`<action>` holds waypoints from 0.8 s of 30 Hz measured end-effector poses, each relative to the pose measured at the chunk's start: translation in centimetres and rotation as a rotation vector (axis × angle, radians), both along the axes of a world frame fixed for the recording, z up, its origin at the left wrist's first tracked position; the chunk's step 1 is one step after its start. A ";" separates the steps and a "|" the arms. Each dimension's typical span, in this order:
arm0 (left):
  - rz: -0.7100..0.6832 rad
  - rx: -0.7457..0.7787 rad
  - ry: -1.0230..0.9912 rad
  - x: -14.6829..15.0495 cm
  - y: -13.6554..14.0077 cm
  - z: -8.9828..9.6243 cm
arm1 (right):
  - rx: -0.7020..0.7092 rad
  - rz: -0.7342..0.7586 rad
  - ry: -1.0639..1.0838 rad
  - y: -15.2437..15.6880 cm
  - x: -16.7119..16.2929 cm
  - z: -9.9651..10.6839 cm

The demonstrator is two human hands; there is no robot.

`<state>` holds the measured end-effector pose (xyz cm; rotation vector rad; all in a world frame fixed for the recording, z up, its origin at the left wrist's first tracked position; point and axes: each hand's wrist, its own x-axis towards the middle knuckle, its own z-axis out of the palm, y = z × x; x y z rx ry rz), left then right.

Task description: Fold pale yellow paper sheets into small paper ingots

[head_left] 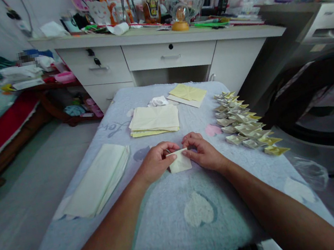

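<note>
Cloth-covered table (159, 229), stacked paper sheets (153, 118), long folded paper (97, 180), rows of paper boats (250, 128)

hands (157, 161) pinching, thumbs (170, 158) inward, forearms (108, 221) converging (bare)

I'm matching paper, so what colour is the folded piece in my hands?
The folded paper is pale cream, as the head view shows.

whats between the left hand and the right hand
A small cream paper, held by both the left hand and the right hand, as the head view shows.
</note>
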<state>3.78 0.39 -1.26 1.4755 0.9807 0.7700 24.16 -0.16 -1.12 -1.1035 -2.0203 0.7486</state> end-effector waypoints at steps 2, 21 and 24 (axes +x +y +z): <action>-0.037 -0.033 0.022 0.0 -0.1 0.1 | -0.019 0.005 0.053 0.0 0.0 0.0; -0.040 0.030 0.068 0.7 -0.7 0.2 | -0.197 -0.093 0.107 -0.4 -0.7 0.6; 0.044 0.062 0.056 0.8 -0.6 -0.3 | -0.088 -0.160 0.055 -0.3 -0.6 0.4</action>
